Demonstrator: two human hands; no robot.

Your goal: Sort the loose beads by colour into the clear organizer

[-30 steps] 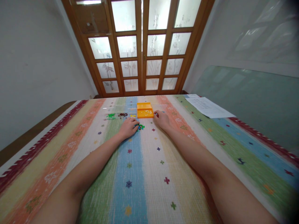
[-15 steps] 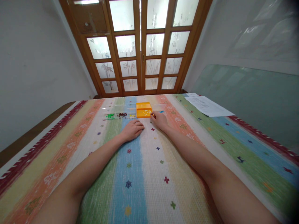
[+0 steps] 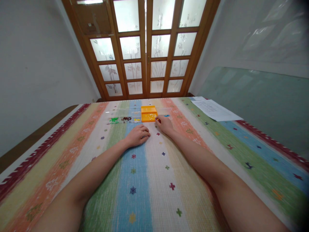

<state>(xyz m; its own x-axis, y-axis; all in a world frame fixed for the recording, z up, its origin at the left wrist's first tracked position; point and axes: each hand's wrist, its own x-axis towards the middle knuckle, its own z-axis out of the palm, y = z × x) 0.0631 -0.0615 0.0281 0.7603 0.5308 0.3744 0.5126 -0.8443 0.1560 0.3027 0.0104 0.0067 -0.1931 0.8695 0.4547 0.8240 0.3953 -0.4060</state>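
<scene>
My right hand [image 3: 164, 125] is at the front right corner of an orange box [image 3: 149, 110], its thumb and fingers pinched together. Whatever sits between those fingertips is too small to make out. Small white pieces [image 3: 152, 116] lie scattered in the box's near part. My left hand [image 3: 138, 135] rests on the striped cloth in front of the box, loosely bent, thumb and fingers a little apart, with nothing seen in it. Left of the box, a clear divided case [image 3: 120, 114] has green pieces [image 3: 114, 120], dark brown pieces [image 3: 126, 119] and yellow pieces [image 3: 136, 120] in separate compartments.
Small blue pieces [image 3: 166, 115] lie just beyond my right hand. White paper sheets [image 3: 214, 110] rest at the table's far right. A striped tablecloth [image 3: 159, 180] covers the table, and wooden doors with glass panes [image 3: 146, 58] stand behind it.
My left hand has shifted slightly to the right and its fingers have loosened a little. My right hand stays at the box's corner, still pinched.
</scene>
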